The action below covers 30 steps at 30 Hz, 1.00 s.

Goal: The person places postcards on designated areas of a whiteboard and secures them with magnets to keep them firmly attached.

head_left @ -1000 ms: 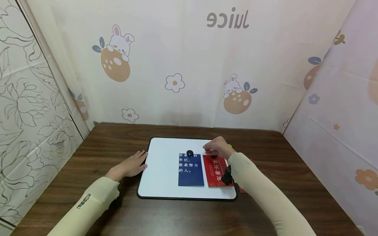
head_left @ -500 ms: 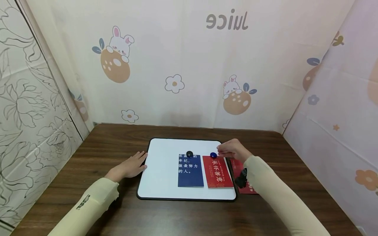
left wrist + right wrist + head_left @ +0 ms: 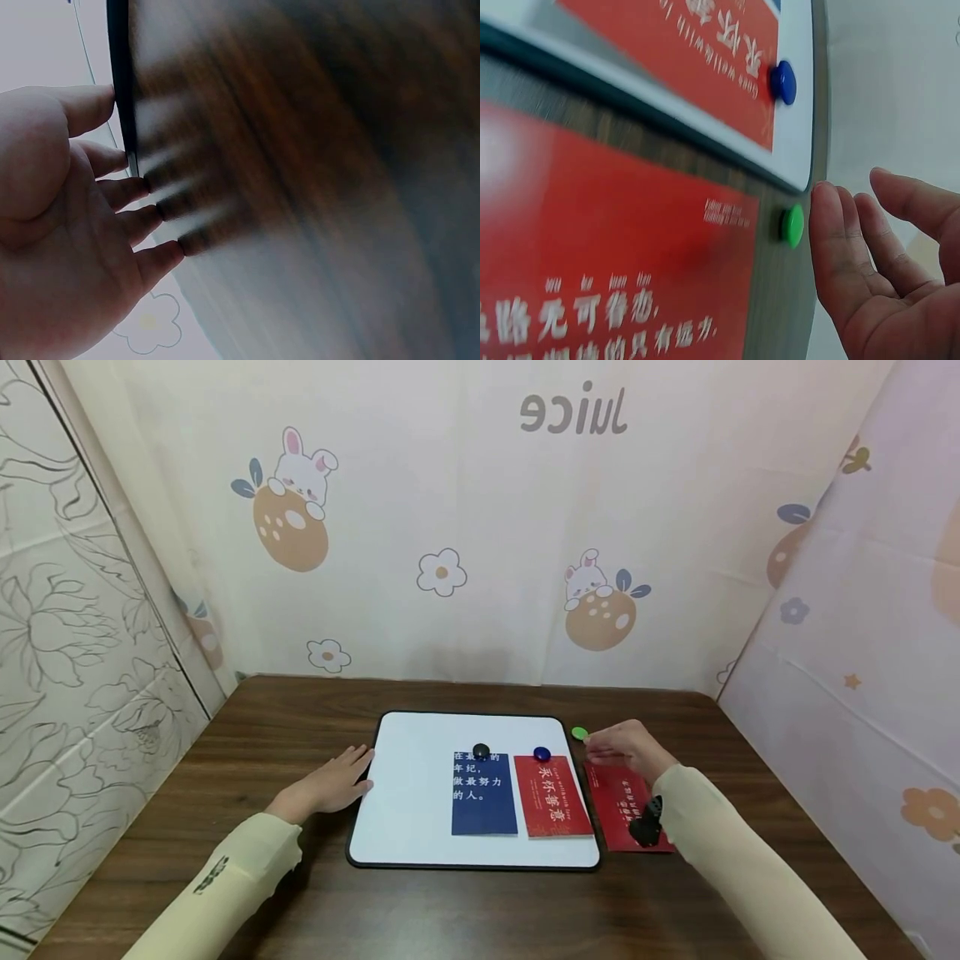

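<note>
A whiteboard (image 3: pixel 405 810) with a black frame lies on the table. On it are a blue card (image 3: pixel 484 814) under a black round magnet (image 3: pixel 482 750) and a red card (image 3: pixel 553 802) under a blue round magnet (image 3: pixel 542 753). My left hand (image 3: pixel 330 781) rests its fingertips at the board's left edge, fingers extended, as the left wrist view also shows. My right hand (image 3: pixel 630 750) hovers past the board's right edge, thumb and fingers apart with nothing between them. Close to its fingertips is a green round magnet (image 3: pixel 792 226). Under that hand lies a second red card (image 3: pixel 615 247), partly covered in the head view.
The dark wooden table (image 3: pixel 480 910) extends around the board. A patterned curtain (image 3: pixel 375 610) hangs along its back edge, with more printed fabric at the left and right sides.
My right hand has left the blue magnet on the red card and moved right, off the board, toward the green magnet. My left hand has stayed at the board's edge.
</note>
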Motion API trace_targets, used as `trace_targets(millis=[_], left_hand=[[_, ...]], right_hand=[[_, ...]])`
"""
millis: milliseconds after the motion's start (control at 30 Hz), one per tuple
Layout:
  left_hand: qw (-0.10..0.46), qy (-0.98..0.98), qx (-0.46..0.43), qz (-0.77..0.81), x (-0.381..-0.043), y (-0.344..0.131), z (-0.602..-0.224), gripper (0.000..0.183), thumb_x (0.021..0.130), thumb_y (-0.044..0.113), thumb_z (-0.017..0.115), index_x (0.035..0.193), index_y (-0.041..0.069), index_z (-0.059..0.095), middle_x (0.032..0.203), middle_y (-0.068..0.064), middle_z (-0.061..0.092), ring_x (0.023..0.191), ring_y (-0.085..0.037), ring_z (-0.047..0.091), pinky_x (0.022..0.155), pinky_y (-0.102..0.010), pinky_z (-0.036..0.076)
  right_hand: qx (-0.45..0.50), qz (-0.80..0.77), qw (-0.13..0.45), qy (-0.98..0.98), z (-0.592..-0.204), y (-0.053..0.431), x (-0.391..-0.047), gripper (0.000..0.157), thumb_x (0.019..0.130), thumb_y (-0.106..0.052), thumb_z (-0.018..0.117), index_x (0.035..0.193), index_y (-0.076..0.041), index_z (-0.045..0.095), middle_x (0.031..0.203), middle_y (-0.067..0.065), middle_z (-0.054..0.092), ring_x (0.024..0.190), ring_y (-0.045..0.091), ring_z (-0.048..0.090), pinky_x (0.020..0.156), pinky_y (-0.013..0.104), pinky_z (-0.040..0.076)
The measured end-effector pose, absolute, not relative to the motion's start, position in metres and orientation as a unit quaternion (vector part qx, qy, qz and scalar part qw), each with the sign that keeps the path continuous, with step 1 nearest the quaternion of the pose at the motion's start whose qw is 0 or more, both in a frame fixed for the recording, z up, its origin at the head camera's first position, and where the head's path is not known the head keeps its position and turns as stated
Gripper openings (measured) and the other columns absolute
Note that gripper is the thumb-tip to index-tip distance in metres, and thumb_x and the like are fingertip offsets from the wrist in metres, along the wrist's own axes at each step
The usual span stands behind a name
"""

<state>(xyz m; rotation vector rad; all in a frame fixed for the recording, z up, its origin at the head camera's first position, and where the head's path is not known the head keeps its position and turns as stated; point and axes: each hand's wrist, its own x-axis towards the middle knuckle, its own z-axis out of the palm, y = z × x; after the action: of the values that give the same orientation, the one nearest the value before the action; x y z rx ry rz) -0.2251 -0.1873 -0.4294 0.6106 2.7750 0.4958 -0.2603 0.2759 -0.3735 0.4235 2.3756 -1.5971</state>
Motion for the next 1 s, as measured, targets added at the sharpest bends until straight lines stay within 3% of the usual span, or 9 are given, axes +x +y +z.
trace_targets(millis=[133,367,633,1000], left_hand=[[0.127,0.953,0.212,0.174,-0.226,-0.187,-0.430,0.058,0.101,0.022,0.045,0.147,-0.008,0.024,0.151,-0.031,0.019,0.140,-0.046,0.012,0.109,-0.060,0.016],[0.125,0.955,0.211,0.169,-0.226,-0.187,-0.433,0.059,0.101,0.022,0.046,0.147,-0.008,0.023,0.151,-0.031,0.018,0.140,-0.046,0.012,0.109,-0.060,0.016],[0.124,0.954,0.212,0.172,-0.225,-0.186,-0.433,0.058,0.101,0.022,0.046,0.147,-0.008,0.025,0.151,-0.031,0.019,0.139,-0.046,0.013,0.108,-0.060,0.017],[0.126,0.955,0.209,0.166,-0.227,-0.187,-0.433,0.060,0.101,0.024,0.046,0.147,-0.007,0.023,0.151,-0.031,0.018,0.139,-0.046,0.012,0.109,-0.060,0.017]], right_hand=[[0.154,-0.546,0.116,0.815,-0.374,0.288,-0.256,0.039,0.091,-0.011,0.066,0.122,0.011,0.058,0.094,0.014,0.070,0.083,0.025,0.070,0.087,0.042,0.051],[0.168,-0.553,0.118,0.807,-0.374,0.309,-0.247,0.038,0.091,-0.009,0.065,0.121,0.014,0.057,0.083,0.010,0.070,0.075,0.023,0.069,0.087,0.043,0.051],[0.176,-0.551,0.119,0.807,-0.380,0.333,-0.236,0.035,0.092,-0.006,0.063,0.118,0.017,0.056,0.081,0.012,0.070,0.072,0.022,0.068,0.077,0.038,0.056],[0.191,-0.520,0.118,0.824,-0.387,0.352,-0.227,0.035,0.092,-0.005,0.062,0.116,0.019,0.055,0.080,0.011,0.069,0.071,0.023,0.067,0.074,0.038,0.056]])
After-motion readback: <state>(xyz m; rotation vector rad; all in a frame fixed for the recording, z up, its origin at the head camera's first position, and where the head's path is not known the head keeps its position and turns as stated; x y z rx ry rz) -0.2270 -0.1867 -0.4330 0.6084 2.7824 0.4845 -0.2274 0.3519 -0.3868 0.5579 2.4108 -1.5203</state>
